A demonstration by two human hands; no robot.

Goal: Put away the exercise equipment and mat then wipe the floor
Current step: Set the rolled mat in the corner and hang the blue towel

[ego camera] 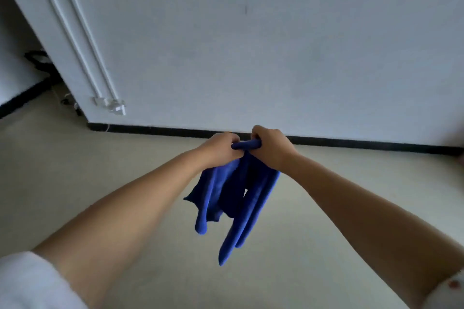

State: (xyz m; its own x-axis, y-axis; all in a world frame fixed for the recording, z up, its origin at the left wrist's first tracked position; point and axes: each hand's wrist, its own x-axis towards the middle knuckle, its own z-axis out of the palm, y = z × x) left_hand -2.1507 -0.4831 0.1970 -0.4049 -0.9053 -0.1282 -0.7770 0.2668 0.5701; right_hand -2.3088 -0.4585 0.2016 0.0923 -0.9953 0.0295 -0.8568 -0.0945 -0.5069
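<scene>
No brand, label or writing can be read anywhere in the view. The deep blue soft cloth hangs in mid-air above the pale beige floor, touching nothing below it; its top edge is bunched into a short roll between the two fists. The left hand has its grip clenched round the left end of that roll, and the right hand grasps the right end, the knuckles of both nearly meeting. Folds of the cloth droop in long lobes beneath the wrists.

The floor lies open on both sides of the arms and runs up to a black skirting strip at the foot of the plain white wall. White pipes slant down the wall's corner at left to a clear bracket. Past that corner, dark cables sit in shadow and are hard to make out. A white sleeve is cut off at the lower left edge.
</scene>
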